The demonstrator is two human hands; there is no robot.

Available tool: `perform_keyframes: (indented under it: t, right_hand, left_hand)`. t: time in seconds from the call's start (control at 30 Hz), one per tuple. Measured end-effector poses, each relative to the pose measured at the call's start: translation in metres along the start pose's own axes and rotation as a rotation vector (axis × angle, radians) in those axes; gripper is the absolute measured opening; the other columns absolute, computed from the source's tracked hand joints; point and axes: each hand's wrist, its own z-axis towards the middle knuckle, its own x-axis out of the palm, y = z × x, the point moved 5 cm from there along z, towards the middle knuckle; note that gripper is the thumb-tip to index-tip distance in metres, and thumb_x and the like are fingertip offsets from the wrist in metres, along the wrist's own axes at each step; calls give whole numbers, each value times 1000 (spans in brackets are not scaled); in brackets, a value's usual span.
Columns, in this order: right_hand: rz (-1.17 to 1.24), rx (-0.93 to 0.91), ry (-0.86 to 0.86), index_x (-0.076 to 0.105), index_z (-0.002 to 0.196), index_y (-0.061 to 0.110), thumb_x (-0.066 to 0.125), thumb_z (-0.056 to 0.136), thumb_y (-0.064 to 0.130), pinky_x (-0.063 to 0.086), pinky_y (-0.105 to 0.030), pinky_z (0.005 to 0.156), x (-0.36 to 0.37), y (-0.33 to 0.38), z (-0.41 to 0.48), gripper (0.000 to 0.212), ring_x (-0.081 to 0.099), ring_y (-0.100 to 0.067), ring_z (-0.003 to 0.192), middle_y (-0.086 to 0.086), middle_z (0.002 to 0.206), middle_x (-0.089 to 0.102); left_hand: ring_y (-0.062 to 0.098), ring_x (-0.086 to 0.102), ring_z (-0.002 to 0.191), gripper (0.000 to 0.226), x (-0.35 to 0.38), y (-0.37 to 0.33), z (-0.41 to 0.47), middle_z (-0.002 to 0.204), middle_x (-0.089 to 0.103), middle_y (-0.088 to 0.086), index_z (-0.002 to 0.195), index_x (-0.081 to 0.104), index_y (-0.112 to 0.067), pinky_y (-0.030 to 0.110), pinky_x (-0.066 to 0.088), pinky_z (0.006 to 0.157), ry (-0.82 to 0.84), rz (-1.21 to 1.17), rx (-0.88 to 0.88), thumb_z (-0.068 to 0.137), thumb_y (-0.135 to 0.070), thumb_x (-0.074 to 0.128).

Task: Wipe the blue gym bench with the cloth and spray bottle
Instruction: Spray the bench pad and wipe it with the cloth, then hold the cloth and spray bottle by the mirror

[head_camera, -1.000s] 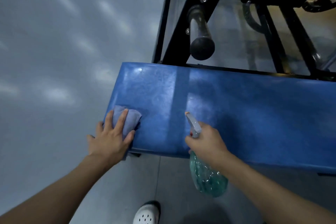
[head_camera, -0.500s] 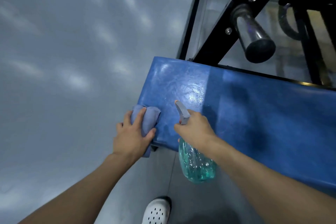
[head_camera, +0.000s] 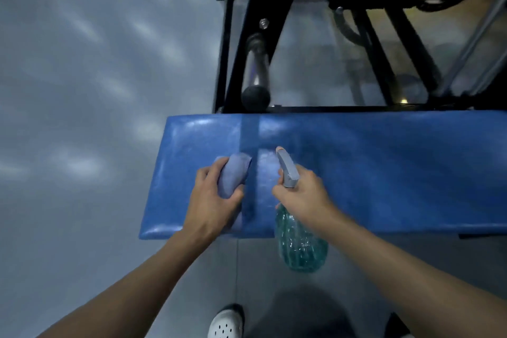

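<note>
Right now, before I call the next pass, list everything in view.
bench: 1, blue, across the middle.
cloth: 1, pale blue, on the bench's left part.
spray bottle: 1, grey head, green body, over the bench's near edge.
machine frame: 1, black, behind the bench.
bar: 1, grey with black end cap, on the frame.
shoe: 1, white, bottom edge, on the floor.
left hand: 1, grips the cloth.
right hand: 1, grips the spray bottle.
</note>
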Motion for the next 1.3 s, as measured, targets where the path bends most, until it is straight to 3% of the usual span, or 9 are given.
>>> perform_keyframes:
  t: [0.17, 0.27, 0.37, 0.5, 0.6, 0.73, 0.87, 1.03, 1.3]
  right_hand:
    - [134, 29, -265, 55, 83, 24, 53, 53, 46, 56, -51, 70, -177, -22, -46, 37, 67, -33, 75, -2, 79, 63]
    - [219, 50, -482, 57, 83, 21, 57, 60, 31, 56, -51, 70, -306, -46, -95, 26, 65, -36, 77, -8, 84, 64]
    - [303, 97, -706, 57, 81, 19, 57, 56, 29, 57, -53, 70, -441, -79, -164, 27, 63, -37, 78, -7, 84, 64]
    - [365, 152, -942, 56, 86, 18, 56, 60, 28, 55, -50, 73, -619, -124, -289, 28, 65, -35, 74, 1, 77, 58]
    - [311, 192, -1160, 57, 85, 17, 56, 62, 27, 55, -50, 73, -737, -151, -401, 25, 65, -32, 72, -2, 73, 61]
    - [262, 234, -1422, 60, 84, 20, 61, 62, 31, 57, -46, 73, -857, -180, -549, 24, 66, -30, 71, -6, 77, 65]
    - [218, 253, -1620, 62, 89, 13, 64, 66, 25, 52, -45, 70, -933, -200, -672, 25, 59, -26, 70, -5, 76, 61]
    - [182, 298, -1855, 62, 85, 16, 66, 69, 23, 56, -54, 71, -1003, -237, -769, 18, 65, -39, 79, -9, 77, 65]
    - [80, 357, -2030, 60, 83, 11, 68, 81, 15, 52, -47, 68, -1130, -302, -832, 9, 59, -28, 70, -16, 82, 65]
  left_hand:
    - [-5, 43, 95, 60, 88, -168, 4, 119, 44, -8, 136, 50, -28, 0, 30, 80, 183, -37, 235, 81, -23, 74]
    - [0, 47, 102, 60, 153, -295, -15, 121, 48, -4, 136, 52, -24, 3, 30, 86, 310, -54, 405, 81, -19, 74]
    - [-2, 46, 98, 61, 219, -435, -56, 120, 49, -5, 136, 50, -27, 14, 38, 88, 433, -68, 557, 81, -19, 74]
    - [-4, 42, 99, 63, 311, -625, -153, 121, 47, -4, 136, 53, -21, 1, 28, 86, 551, -114, 805, 78, -29, 75]
    - [2, 46, 98, 58, 370, -756, -248, 121, 46, -6, 135, 50, -31, 11, 36, 82, 684, -174, 951, 81, -31, 71]
    - [7, 51, 118, 50, 437, -900, -376, 135, 51, -4, 124, 44, -55, 32, 42, 97, 877, -328, 1147, 79, -47, 66]
    - [-7, 40, 103, 52, 483, -1001, -499, 131, 44, -6, 129, 44, -47, 23, 35, 89, 990, -421, 1255, 86, -33, 71]
    - [4, 47, 105, 58, 551, -1081, -618, 125, 47, -2, 135, 49, -32, 16, 32, 82, 1148, -392, 1368, 82, -30, 72]
    - [19, 51, 117, 61, 683, -1179, -739, 124, 40, -3, 140, 45, -30, 20, 32, 86, 1288, -312, 1418, 85, -28, 71]
